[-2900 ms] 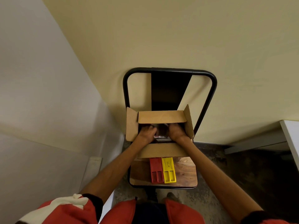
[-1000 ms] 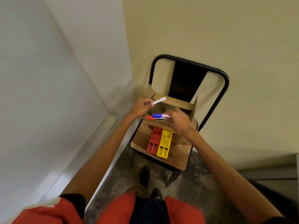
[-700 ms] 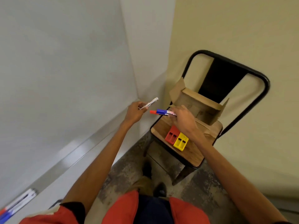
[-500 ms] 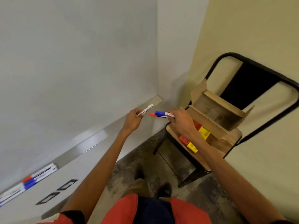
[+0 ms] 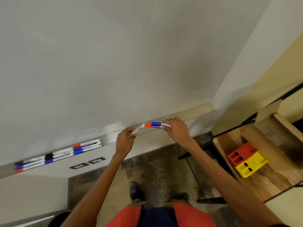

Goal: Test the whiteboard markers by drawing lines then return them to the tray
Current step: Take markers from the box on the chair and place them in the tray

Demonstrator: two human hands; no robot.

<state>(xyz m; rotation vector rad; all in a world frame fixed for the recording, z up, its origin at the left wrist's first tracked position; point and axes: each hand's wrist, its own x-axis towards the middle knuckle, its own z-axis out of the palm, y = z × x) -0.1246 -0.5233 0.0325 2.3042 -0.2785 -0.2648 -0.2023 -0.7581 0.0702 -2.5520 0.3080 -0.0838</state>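
You face the whiteboard (image 5: 98, 63) with no line drawn yet; uncapping likely comes next. Your left hand (image 5: 125, 142) pinches one white marker (image 5: 137, 129), your right hand (image 5: 177, 131) grips a marker bundle (image 5: 157, 124), ends meeting just above the tray (image 5: 109, 138), where other markers (image 5: 57, 154) lie

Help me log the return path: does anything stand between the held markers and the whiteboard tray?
Nothing visible does. The left hand and right hand grip the test markers just in front of the tray, and the stretch there looks bare. Spare markers lie on it farther to the left.
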